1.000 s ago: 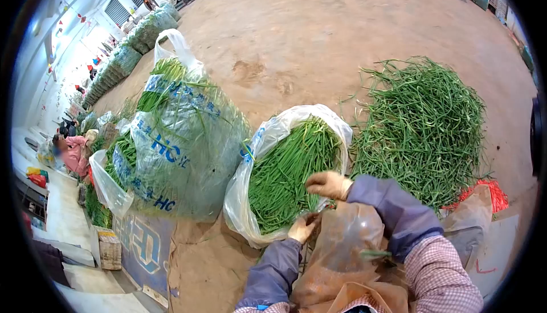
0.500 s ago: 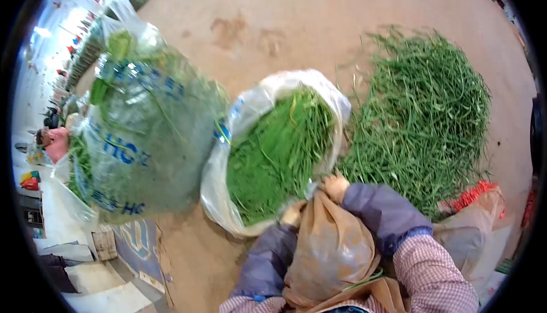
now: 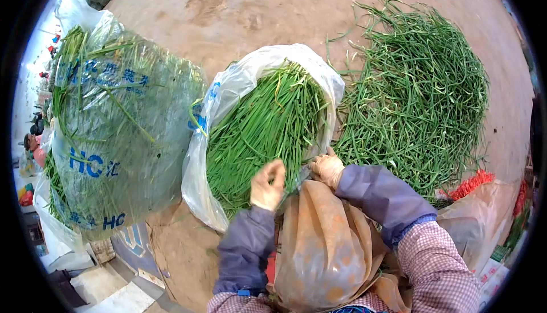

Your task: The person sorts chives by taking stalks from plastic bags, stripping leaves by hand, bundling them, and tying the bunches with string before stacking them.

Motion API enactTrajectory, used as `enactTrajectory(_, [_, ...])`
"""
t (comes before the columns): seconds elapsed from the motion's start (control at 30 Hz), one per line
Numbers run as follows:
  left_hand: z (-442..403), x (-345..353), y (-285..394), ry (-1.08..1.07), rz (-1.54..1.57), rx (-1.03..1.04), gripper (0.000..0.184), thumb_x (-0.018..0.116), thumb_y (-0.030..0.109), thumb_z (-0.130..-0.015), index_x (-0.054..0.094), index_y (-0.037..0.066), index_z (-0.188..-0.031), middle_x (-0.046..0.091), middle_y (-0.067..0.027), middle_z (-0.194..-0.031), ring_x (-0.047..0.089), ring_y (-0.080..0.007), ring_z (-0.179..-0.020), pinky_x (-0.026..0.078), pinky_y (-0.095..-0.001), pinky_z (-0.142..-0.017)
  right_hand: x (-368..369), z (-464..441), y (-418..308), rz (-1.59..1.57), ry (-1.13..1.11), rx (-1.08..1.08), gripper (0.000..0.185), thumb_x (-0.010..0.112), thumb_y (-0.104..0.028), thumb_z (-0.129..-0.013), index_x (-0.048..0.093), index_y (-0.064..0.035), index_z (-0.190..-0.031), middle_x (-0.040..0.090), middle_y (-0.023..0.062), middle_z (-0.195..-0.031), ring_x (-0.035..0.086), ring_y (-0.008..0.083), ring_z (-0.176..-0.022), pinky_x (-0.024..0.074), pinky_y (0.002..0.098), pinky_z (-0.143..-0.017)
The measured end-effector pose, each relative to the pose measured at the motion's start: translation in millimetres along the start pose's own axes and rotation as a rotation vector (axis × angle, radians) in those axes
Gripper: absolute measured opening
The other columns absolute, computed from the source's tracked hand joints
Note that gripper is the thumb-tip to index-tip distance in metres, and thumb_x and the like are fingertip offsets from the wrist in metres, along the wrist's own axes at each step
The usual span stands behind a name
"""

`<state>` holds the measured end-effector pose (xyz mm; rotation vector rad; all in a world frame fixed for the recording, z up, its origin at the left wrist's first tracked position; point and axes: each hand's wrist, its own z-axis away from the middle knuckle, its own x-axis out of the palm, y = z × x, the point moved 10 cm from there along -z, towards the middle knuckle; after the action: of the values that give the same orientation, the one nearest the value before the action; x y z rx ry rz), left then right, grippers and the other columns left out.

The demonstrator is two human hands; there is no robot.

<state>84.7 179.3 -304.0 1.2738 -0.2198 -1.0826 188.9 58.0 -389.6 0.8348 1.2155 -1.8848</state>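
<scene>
Over the lower edge of the bundled green leaf stalks [image 3: 256,125] is my left hand [image 3: 268,185], its fingers curled together with nothing visible in them. These stalks, long and thin like chives, fill an open clear plastic bag [image 3: 198,185] lying with its mouth spread wide. My right hand [image 3: 327,169] pinches the bag's near right rim, between the bundle and a loose pile of the same greens [image 3: 419,96]. Both hands look thinly gloved. Below them bulges a brown translucent plastic sheet [image 3: 325,244] over my lap, which hides the nearest part of the bag.
On the left stands a full clear bag [image 3: 131,142] of greens with blue lettering. Red netting or string [image 3: 470,186] and a crumpled clear plastic bag [image 3: 473,216] lie at the right. Flattened cardboard [image 3: 182,250] covers floor at lower left.
My left hand has left the bag's near rim and moved up and left over the greens. The right hand stays at the rim. The view has shifted slightly.
</scene>
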Motion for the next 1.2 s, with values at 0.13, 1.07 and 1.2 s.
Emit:
enactTrajectory(0.13, [-87, -12, 81, 0.177, -0.421, 0.428, 0.058, 0.071, 0.033, -0.081, 0.055, -0.001, -0.125, 0.06, -0.0192, -0.123, 0.057, -0.0301, -0.113, 0.044, -0.0409, -0.099, -63, 0, 0, -0.358, 0.231, 0.114, 0.025, 0.058, -0.026, -0.087, 0.067, -0.0105, -0.105, 0.066, 0.0137, -0.096, 0.063, 0.0322, -0.095, 0.0411, 0.0483, -0.097])
enactTrajectory(1.07, [-227, 76, 87, -0.064, -0.954, 0.13, 0.077, 0.085, 0.042, -0.063, 0.049, 0.004, -0.12, 0.058, -0.0134, -0.118, 0.053, -0.0282, -0.117, 0.038, -0.0424, -0.102, -55, -39, 49, -1.343, 0.311, 0.427, 0.024, 0.059, -0.018, -0.092, 0.066, -0.001, -0.106, 0.067, 0.0071, -0.086, 0.059, 0.0136, -0.078, 0.0494, 0.0289, -0.074])
enactTrajectory(1.2, [-208, 70, 92, -0.021, -0.916, 0.274, 0.068, 0.085, 0.029, -0.064, 0.051, 0.005, -0.117, 0.063, -0.0142, -0.108, 0.058, -0.0297, -0.108, 0.039, -0.042, -0.1, -57, -35, 69, -1.653, 0.471, 0.407, 0.019, 0.06, -0.014, -0.093, 0.066, 0.0006, -0.103, 0.067, 0.006, -0.086, 0.06, 0.013, -0.076, 0.0506, 0.0275, -0.072])
